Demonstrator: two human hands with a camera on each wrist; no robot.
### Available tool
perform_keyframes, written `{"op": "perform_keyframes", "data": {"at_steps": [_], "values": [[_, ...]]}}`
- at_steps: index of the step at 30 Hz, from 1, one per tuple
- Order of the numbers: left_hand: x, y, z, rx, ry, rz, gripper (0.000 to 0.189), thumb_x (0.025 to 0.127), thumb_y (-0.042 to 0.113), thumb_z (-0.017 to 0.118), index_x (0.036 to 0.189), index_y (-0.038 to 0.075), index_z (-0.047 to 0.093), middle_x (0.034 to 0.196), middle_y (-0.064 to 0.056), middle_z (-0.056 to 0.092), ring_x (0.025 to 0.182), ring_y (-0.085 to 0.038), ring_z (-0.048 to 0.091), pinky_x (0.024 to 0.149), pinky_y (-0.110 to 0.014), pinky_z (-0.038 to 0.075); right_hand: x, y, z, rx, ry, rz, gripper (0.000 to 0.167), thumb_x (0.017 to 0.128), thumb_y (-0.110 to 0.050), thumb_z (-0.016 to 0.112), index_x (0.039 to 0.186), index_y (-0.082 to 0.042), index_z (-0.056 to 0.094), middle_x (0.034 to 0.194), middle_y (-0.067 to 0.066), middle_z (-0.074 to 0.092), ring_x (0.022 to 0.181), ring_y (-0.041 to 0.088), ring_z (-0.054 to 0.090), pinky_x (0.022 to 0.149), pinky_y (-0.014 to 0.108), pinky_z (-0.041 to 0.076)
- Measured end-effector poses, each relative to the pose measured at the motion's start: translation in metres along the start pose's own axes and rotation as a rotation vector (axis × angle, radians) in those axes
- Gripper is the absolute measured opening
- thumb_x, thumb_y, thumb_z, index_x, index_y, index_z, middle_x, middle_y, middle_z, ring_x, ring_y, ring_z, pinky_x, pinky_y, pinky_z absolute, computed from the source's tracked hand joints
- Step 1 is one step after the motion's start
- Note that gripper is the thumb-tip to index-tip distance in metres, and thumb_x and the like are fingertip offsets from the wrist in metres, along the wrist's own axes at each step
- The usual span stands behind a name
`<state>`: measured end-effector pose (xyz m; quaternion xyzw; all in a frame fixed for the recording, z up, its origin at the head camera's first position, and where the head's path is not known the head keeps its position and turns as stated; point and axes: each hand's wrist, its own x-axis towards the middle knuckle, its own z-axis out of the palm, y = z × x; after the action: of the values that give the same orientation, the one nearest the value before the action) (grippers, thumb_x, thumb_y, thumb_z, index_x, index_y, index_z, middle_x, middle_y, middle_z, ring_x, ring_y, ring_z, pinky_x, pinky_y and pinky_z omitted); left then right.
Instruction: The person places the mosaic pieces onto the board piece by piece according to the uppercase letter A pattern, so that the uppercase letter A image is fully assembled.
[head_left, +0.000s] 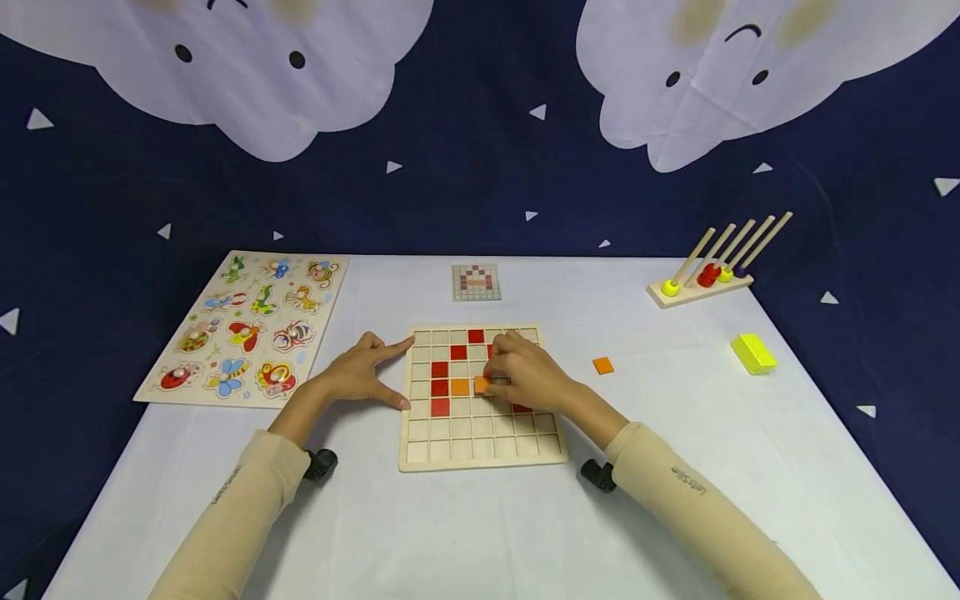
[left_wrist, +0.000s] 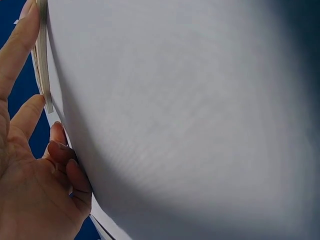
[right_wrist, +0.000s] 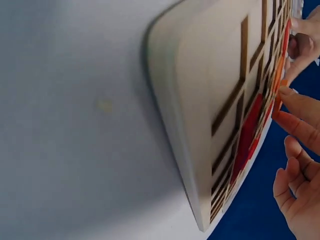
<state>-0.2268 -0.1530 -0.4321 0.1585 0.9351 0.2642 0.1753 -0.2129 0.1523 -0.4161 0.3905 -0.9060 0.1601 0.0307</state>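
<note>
A wooden grid board (head_left: 480, 460) lies on the table, with red tiles (head_left: 439, 387) and an orange tile (head_left: 460, 387) set in some of its squares. Against the board's left edge, my left hand (head_left: 358, 371) rests its spread thumb and forefinger; in the left wrist view its other fingers (left_wrist: 77, 180) are loosely bent. My right hand (head_left: 531, 373) pinches a second orange tile (head_left: 481, 385), tilted over the square right of the first one. The right wrist view shows this tile (right_wrist: 280, 100) between thumb and finger. Part of the grid is hidden under the right hand.
Another orange tile (head_left: 603, 365) lies right of the board. Behind the board is a small pattern card (head_left: 476, 282). An insect puzzle board (head_left: 247, 333) is at the left; a peg stand with beads (head_left: 701, 287) and a yellow block (head_left: 753, 354) are at the right.
</note>
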Motion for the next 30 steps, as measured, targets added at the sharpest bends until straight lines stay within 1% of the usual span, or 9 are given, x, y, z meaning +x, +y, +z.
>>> {"op": "perform_keyframes", "data": {"at_steps": [2, 4, 6, 9, 12, 16, 20, 25, 30], "values": [[-0.001, 0.0, 0.0, -0.005, -0.001, 0.0, 0.112, 0.062, 0.049, 0.091, 0.155, 0.021, 0.036, 0.113, -0.012, 0.041, 0.091, -0.024, 0.045, 0.076, -0.034, 0.039, 0.002, 0.0, 0.003, -0.007, -0.006, -0.003, 0.017, 0.084, -0.023, 0.08, 0.092, -0.008, 0.078, 0.09, 0.001, 0.054, 0.088, 0.017, 0.049, 0.111, 0.046, 0.038], [-0.001, 0.0, 0.0, -0.006, -0.001, 0.001, 0.112, 0.062, 0.049, 0.091, 0.155, 0.021, 0.036, 0.113, -0.012, 0.041, 0.091, -0.024, 0.045, 0.076, -0.033, 0.039, 0.003, 0.0, 0.005, -0.004, -0.012, 0.006, 0.015, 0.084, -0.023, 0.08, 0.09, -0.01, 0.077, 0.09, 0.002, 0.055, 0.088, 0.017, 0.05, 0.11, 0.046, 0.039], [-0.001, 0.0, 0.0, -0.008, -0.002, 0.001, 0.112, 0.062, 0.049, 0.091, 0.155, 0.021, 0.035, 0.112, -0.012, 0.041, 0.09, -0.023, 0.045, 0.076, -0.033, 0.038, 0.004, -0.001, 0.007, 0.02, -0.023, 0.037, 0.013, 0.084, -0.023, 0.08, 0.088, -0.011, 0.076, 0.09, 0.001, 0.057, 0.086, 0.017, 0.047, 0.097, 0.039, 0.046], [0.0, 0.0, 0.0, -0.007, -0.001, 0.005, 0.112, 0.062, 0.05, 0.091, 0.155, 0.021, 0.035, 0.111, -0.011, 0.04, 0.09, -0.023, 0.044, 0.076, -0.033, 0.038, 0.005, -0.003, 0.008, 0.076, -0.035, 0.101, 0.011, 0.084, -0.022, 0.08, 0.086, -0.013, 0.075, 0.09, 0.0, 0.06, 0.084, 0.016, 0.043, 0.077, 0.034, 0.043], [0.0, -0.001, 0.0, -0.006, 0.002, 0.01, 0.112, 0.062, 0.05, 0.091, 0.155, 0.022, 0.035, 0.111, -0.011, 0.04, 0.091, -0.023, 0.044, 0.076, -0.032, 0.038, 0.005, -0.004, 0.008, 0.085, -0.04, 0.141, 0.013, 0.084, -0.024, 0.08, 0.089, -0.013, 0.076, 0.091, 0.002, 0.06, 0.085, 0.017, 0.041, 0.083, 0.036, 0.043], [0.001, -0.002, 0.001, -0.003, 0.0, 0.011, 0.113, 0.062, 0.05, 0.091, 0.155, 0.022, 0.035, 0.111, -0.011, 0.04, 0.09, -0.022, 0.044, 0.076, -0.032, 0.038, 0.0, -0.001, 0.0, 0.063, -0.018, 0.173, 0.027, 0.085, -0.027, 0.08, 0.105, -0.01, 0.077, 0.095, 0.007, 0.059, 0.087, 0.019, 0.041, 0.087, 0.039, 0.042], [0.001, -0.003, 0.002, 0.0, -0.003, 0.013, 0.113, 0.062, 0.051, 0.091, 0.155, 0.021, 0.034, 0.111, -0.011, 0.041, 0.09, -0.023, 0.045, 0.076, -0.033, 0.039, -0.013, 0.013, -0.017, 0.059, 0.015, 0.239, 0.034, 0.085, -0.025, 0.079, 0.115, -0.008, 0.075, 0.1, 0.011, 0.06, 0.09, 0.022, 0.041, 0.081, 0.036, 0.038], [0.001, -0.003, 0.002, 0.006, 0.0, 0.011, 0.113, 0.062, 0.051, 0.091, 0.155, 0.021, 0.035, 0.113, -0.013, 0.042, 0.09, -0.023, 0.046, 0.078, -0.034, 0.04, -0.04, 0.043, -0.037, 0.015, 0.009, 0.319, 0.034, 0.082, -0.019, 0.08, 0.115, -0.009, 0.075, 0.103, 0.012, 0.06, 0.094, 0.025, 0.042, 0.082, 0.039, 0.037], [0.001, -0.004, 0.001, 0.012, -0.002, 0.007, 0.113, 0.063, 0.052, 0.09, 0.155, 0.021, 0.034, 0.115, -0.013, 0.042, 0.091, -0.024, 0.046, 0.079, -0.035, 0.041, -0.073, 0.077, -0.046, -0.012, -0.012, 0.399, 0.037, 0.078, -0.017, 0.083, 0.113, -0.008, 0.076, 0.102, 0.015, 0.059, 0.094, 0.027, 0.04, 0.079, 0.039, 0.035]]}}
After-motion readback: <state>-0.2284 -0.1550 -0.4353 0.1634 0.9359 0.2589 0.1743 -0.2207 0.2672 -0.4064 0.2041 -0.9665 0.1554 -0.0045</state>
